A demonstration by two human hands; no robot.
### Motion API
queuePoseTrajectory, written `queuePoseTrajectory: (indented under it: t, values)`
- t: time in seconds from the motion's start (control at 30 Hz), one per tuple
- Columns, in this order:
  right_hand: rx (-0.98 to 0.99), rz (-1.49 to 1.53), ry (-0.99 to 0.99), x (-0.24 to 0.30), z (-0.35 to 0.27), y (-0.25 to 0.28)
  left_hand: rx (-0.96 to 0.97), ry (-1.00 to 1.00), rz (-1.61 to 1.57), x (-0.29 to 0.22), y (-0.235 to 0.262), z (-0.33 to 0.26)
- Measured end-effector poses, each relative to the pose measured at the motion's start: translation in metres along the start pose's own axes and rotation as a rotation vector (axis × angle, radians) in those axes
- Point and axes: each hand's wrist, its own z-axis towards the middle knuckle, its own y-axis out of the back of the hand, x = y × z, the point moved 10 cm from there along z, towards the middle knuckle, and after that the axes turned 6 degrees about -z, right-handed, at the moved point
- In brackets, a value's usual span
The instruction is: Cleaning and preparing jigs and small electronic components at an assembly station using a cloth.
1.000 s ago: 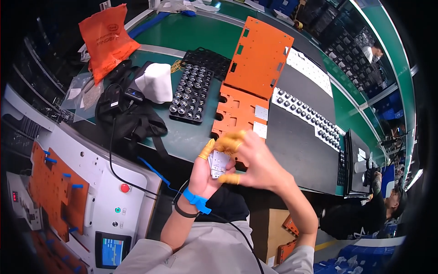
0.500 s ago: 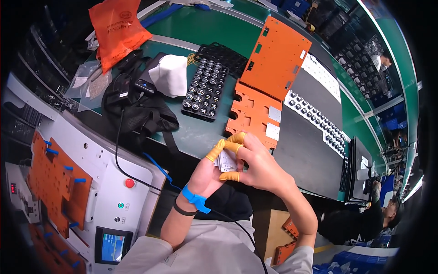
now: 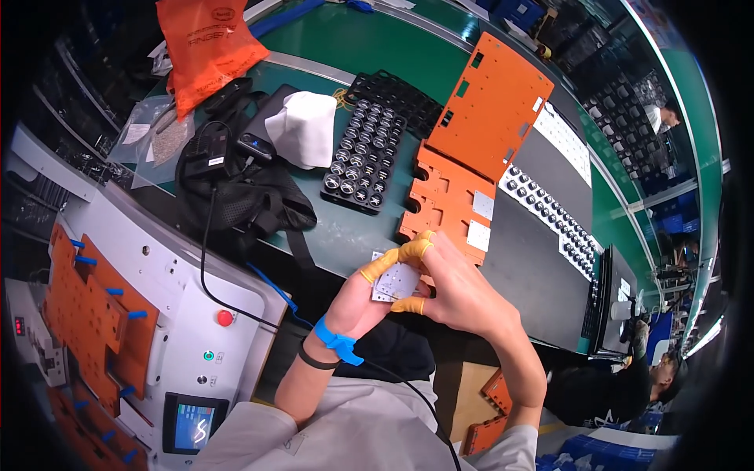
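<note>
At the far left, a grey machine cabinet (image 3: pixel 169 314) carries a red push button (image 3: pixel 225 318), a small lit screen (image 3: pixel 194 424) and an orange perforated plate (image 3: pixel 94 322) studded with blue pegs. On the green worktop (image 3: pixel 353 228) behind it lie an orange plastic bag (image 3: pixel 206 47), a black fabric bag (image 3: pixel 236 196) with a cable, and a folded white cloth (image 3: pixel 302 127).

The left hand (image 3: pixel 365 302), with a blue strap at the wrist and yellow rubber cots on its fingers (image 3: pixel 381 267), is curled closed around a small square circuit board (image 3: pixel 397 281), pale grey and flat with tiny dots on its face. The board sits between both hands, just in front of the chest and above the near edge of the worktop, its face tilted up toward the camera. The right hand (image 3: pixel 459 290) presses against it from the right: its capped fingers (image 3: pixel 415 250) clamp the upper edge, and another capped tip touches the lower corner. Both grips are closed on the board.

Further right, a black moulded tray (image 3: pixel 363 157) holds rows of round, shiny lens-like parts. Beside it stand two orange rigid fixture plates (image 3: pixel 471 149) with cut-outs, the lower one bearing two similar pale squares. Right of those, a dark flat panel (image 3: pixel 542 259) carries a row of round parts along its far edge.
</note>
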Motion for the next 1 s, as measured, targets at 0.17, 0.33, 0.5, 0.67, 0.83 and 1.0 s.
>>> queuePoseTrajectory:
  t: [0.17, 0.33, 0.5, 0.67, 0.83, 1.0]
  values:
    - [0.028, 0.227, -0.099, -0.011, 0.002, 0.008, -0.035, -0.026, 0.060, -0.003, 0.000, 0.000]
    - [0.160, 0.471, -0.193, -0.028, 0.011, 0.002, 0.043, -0.016, 0.155, -0.005, 0.009, -0.003]
    - [0.216, 0.876, -0.171, -0.023, 0.023, -0.007, 0.160, 0.072, -0.035, -0.010, 0.009, -0.012]
    - [0.246, 0.942, 0.105, -0.008, 0.049, -0.011, 0.222, 0.025, -0.089, -0.021, 0.010, -0.023]
    - [-0.418, 0.063, -0.036, -0.075, 0.103, 0.052, 0.111, -0.074, 0.074, -0.046, 0.012, -0.029]
    - [-0.486, -0.197, -0.216, -0.106, 0.138, 0.048, -0.042, -0.296, 0.282, -0.073, 0.017, -0.038]
